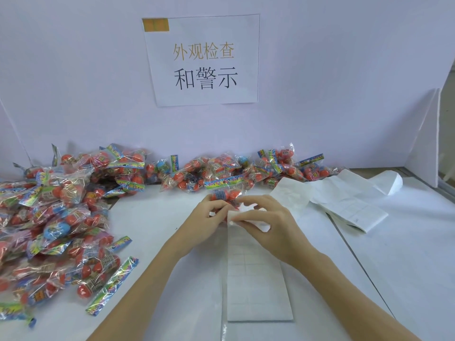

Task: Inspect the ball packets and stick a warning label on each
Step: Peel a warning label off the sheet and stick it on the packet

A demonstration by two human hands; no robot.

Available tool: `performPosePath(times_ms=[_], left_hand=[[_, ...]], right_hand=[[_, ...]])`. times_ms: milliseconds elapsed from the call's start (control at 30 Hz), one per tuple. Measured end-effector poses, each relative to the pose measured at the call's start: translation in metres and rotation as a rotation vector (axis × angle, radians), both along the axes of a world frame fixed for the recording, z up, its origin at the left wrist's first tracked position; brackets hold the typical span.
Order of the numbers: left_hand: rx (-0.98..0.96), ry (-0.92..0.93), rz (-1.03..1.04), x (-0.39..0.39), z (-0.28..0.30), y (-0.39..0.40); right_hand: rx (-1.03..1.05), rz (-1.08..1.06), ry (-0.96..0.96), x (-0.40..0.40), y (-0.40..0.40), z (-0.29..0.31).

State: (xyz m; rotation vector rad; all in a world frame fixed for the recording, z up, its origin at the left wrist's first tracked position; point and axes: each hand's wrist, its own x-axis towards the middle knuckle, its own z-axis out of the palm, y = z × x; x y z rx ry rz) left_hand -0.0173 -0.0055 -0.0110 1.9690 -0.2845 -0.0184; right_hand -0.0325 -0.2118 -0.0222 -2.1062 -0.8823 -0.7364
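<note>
Left hand (209, 214): your fingers curl around a clear plastic packet of orange balls with a rainbow-striped header card (225, 190), holding it just above the table at 12 o'clock from your wrists.
Right hand (268, 220): thumb and fingertips pinch a small white paper label (236, 219), touching the near side of the packet.
Step in hand: by the look of it, you are laying the label onto this packet, or have just peeled it; the label's corner sits against the wrapper.
Label sheet: the long white backing strip with a faint grid of labels (256, 279) lies flat on the white table (152, 217) at 6 o'clock from your hands, its far end under your right hand.
Next move: press the label flat on a smooth patch of film, then set the packet aside.
Stock: heaped ball packets (49, 217) fill 9 o'clock; a row of more packets (221, 168) lines the wall at 12 o'clock.
Spent paper: crumpled white backing sheets (344, 200) lie at 2 o'clock.
Hard to tell: your fingers hide most of the held packet, any print on the label is unreadable, and which pile is already labelled cannot be told.
</note>
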Motion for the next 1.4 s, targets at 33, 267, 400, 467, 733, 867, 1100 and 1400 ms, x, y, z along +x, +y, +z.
performPosePath(times_ms=[33, 267, 400, 467, 733, 867, 1100, 1400], left_hand=[[-0.02, -0.002, 0.01, 0.0, 0.0, 0.0], [-0.237, -0.164, 0.179, 0.001, 0.008, 0.006], [-0.378, -0.156, 0.153, 0.001, 0.01, 0.005], [-0.423, -0.157, 0.115, -0.001, 0.012, 0.003], [-0.414, -0.181, 0.036, -0.008, 0.021, -0.003], [-0.339, -0.155, -0.047, -0.011, 0.022, -0.006], [-0.284, -0.135, -0.144, -0.016, 0.023, -0.01], [-0.255, -0.127, -0.13, -0.016, 0.023, -0.01]], right_hand=[[0.069, 0.01, 0.032, -0.002, 0.003, 0.002], [0.615, 0.052, 0.442, -0.006, 0.007, 0.019], [0.824, 0.127, 0.603, -0.005, -0.003, 0.026], [0.799, 0.125, 0.606, -0.003, -0.006, 0.028], [0.556, 0.058, 0.487, -0.003, -0.005, 0.032], [0.458, 0.056, 0.472, -0.002, -0.003, 0.028], [0.354, 0.035, 0.433, 0.0, -0.003, 0.021], [0.287, 0.008, 0.425, -0.002, -0.003, 0.022]])
